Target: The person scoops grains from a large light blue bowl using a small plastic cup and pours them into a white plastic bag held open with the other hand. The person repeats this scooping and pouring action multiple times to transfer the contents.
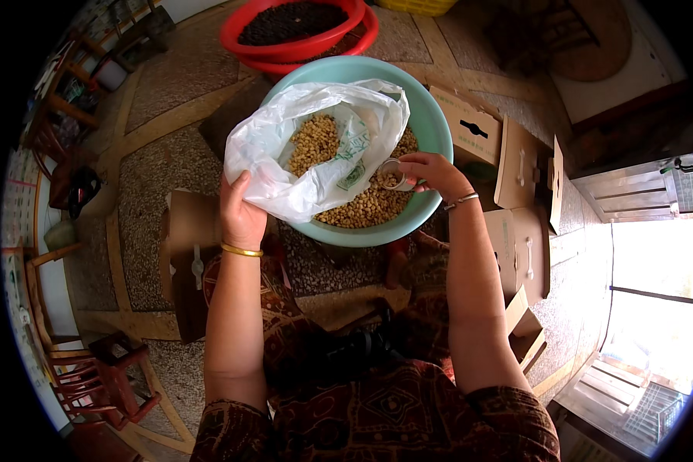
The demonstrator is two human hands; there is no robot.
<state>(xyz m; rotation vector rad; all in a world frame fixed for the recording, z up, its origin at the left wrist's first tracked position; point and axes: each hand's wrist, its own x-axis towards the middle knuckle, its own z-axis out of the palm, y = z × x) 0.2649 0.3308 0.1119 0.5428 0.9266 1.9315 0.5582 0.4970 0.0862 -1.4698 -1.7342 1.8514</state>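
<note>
In front of me is a pale turquoise plastic basin (pixel 433 124) with pale yellow-brown beans or kernels (pixel 369 208) in its bottom. A white plastic bag (pixel 260 144) with green print lies over its left part, mouth up. More of the same kernels (pixel 317 141) show inside the bag. My left hand (pixel 242 211) grips the bag's near left edge, its thumb on the outside. Over the basin's right side, my right hand (pixel 433 173) holds a small clear cup (pixel 394 173), tilted, just above the loose kernels. Some kernels appear in the cup; how full it is cannot be told.
Beyond the basin stand stacked red tubs (pixel 300 49) with dark granular material, and a yellow basket (pixel 418 4). Open cardboard boxes (pixel 468 124) line the right side; another carton (pixel 193 219) is at left. A wooden chair (pixel 107 378) stands lower left, a bright doorway (pixel 658 265) right.
</note>
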